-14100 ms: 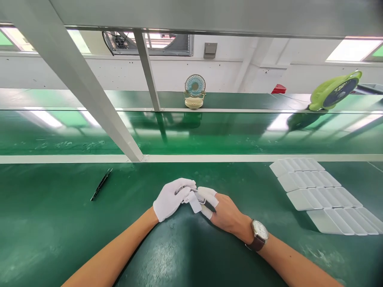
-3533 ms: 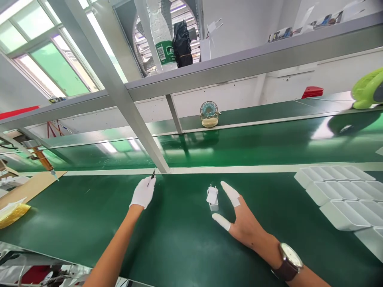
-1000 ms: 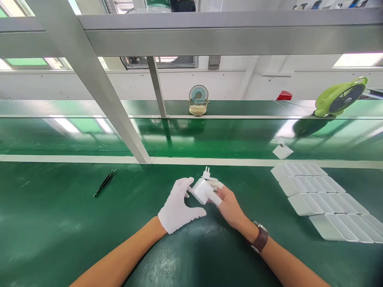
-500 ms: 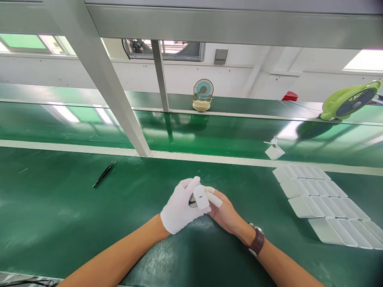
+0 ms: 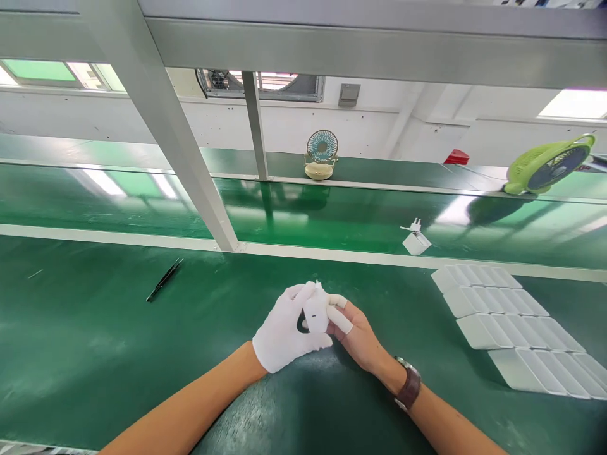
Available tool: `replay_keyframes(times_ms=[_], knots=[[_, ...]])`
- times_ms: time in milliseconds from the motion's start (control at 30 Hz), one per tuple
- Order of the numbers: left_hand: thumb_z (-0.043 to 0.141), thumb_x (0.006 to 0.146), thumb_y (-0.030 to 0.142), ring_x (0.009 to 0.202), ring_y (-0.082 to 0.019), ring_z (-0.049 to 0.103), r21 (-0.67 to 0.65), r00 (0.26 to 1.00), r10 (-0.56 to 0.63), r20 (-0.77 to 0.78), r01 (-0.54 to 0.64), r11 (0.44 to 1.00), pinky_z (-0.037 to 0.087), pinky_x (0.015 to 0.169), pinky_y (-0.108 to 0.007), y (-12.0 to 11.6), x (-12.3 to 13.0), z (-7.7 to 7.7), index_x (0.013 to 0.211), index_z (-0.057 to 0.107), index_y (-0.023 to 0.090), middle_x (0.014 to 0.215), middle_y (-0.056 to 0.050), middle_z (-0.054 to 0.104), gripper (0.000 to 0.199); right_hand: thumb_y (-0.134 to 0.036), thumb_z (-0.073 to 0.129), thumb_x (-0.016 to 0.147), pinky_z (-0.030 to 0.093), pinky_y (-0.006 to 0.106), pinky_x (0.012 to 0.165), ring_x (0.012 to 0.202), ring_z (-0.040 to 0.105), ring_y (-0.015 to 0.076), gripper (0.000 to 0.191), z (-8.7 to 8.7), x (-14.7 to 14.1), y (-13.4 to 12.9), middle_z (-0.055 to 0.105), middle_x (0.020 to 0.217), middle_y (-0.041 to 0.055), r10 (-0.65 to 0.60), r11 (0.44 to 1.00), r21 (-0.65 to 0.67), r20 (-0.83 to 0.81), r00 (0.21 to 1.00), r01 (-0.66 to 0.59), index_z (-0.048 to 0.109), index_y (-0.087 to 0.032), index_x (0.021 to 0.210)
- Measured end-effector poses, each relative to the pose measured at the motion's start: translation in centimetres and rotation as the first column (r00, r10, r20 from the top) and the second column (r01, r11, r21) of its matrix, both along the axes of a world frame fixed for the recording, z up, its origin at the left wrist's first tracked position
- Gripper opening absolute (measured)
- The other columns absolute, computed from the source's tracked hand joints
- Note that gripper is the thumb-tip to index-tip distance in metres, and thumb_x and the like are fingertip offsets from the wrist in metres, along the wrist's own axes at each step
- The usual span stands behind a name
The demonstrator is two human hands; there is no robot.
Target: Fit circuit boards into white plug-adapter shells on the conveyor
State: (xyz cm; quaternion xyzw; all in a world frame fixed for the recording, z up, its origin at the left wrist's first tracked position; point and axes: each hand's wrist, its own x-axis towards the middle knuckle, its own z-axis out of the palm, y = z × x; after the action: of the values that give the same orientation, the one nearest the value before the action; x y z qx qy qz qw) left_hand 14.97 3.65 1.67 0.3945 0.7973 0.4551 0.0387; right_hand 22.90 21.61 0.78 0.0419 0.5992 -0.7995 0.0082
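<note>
Both hands meet above the near green worktop around a small white rounded case with a short dark mark on its face. My left hand, in a white glove, is closed on its left side, thumb and fingers curled. My right hand wears white finger covers on some fingers and pinches the case from the right. A small pointed white part shows at the top of the case; I cannot make out what it is. A wristwatch is on my right wrist.
Black tweezers lie on the left. White divided trays stand in rows on the right. A white plug adapter with prongs lies on the shiny green strip beyond the pale rail. Behind are a small fan and a green fan.
The case has turned and tilted between my hands, and the pointed part now shows at its top. The plug adapter beyond the rail has shifted left.
</note>
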Motion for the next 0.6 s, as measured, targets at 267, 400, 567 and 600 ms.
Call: replay_keyframes(times_ms=[267,400,567,600], knots=[[0.071,0.084,0.035,0.093,-0.025,0.063,-0.199,0.993,0.121,0.002,-0.118,0.973,0.053,0.082,-0.040,0.4,-1.4,0.4,0.117,0.067,0.029,0.097,-0.003,0.069,0.034,-0.031,0.058,0.099,0.049,0.045,0.112,0.131,0.058,0.0247,0.036,0.8,0.0,1.7,0.060,0.141,0.0052,0.117,0.678,0.709,-0.364,0.924,0.193,0.060,-0.034,0.135],[0.071,0.083,0.041,0.077,-0.019,0.062,-0.229,0.967,0.132,0.217,-0.081,0.970,0.051,0.072,-0.034,0.4,-1.4,0.5,0.099,0.065,0.025,0.090,0.000,0.069,0.024,-0.028,0.056,0.100,0.051,0.044,0.109,0.131,0.059,0.0242,0.044,0.9,0.0,3.0,0.059,0.144,0.0092,0.242,0.509,0.827,-0.403,0.882,0.238,0.052,-0.029,0.144],[0.069,0.084,0.048,0.075,-0.019,0.062,-0.202,0.942,0.249,0.224,-0.205,0.958,0.050,0.070,-0.032,0.2,-2.2,1.3,0.102,0.064,0.023,0.088,0.000,0.068,0.032,-0.027,0.049,0.104,0.054,0.054,0.105,0.126,0.062,0.0331,0.038,-0.7,-0.9,5.7,0.064,0.137,0.0196,0.241,0.170,0.896,-0.442,0.864,0.410,0.057,-0.016,0.139],[0.069,0.084,0.050,0.076,-0.019,0.063,-0.192,0.938,0.277,0.208,-0.239,0.952,0.049,0.071,-0.033,0.3,-2.6,1.5,0.106,0.065,0.022,0.089,-0.001,0.068,0.036,-0.026,0.049,0.104,0.054,0.055,0.105,0.126,0.062,0.0342,0.037,-1.2,-1.2,6.0,0.064,0.135,0.0206,0.246,0.134,0.894,-0.448,0.860,0.427,0.058,-0.014,0.138]])
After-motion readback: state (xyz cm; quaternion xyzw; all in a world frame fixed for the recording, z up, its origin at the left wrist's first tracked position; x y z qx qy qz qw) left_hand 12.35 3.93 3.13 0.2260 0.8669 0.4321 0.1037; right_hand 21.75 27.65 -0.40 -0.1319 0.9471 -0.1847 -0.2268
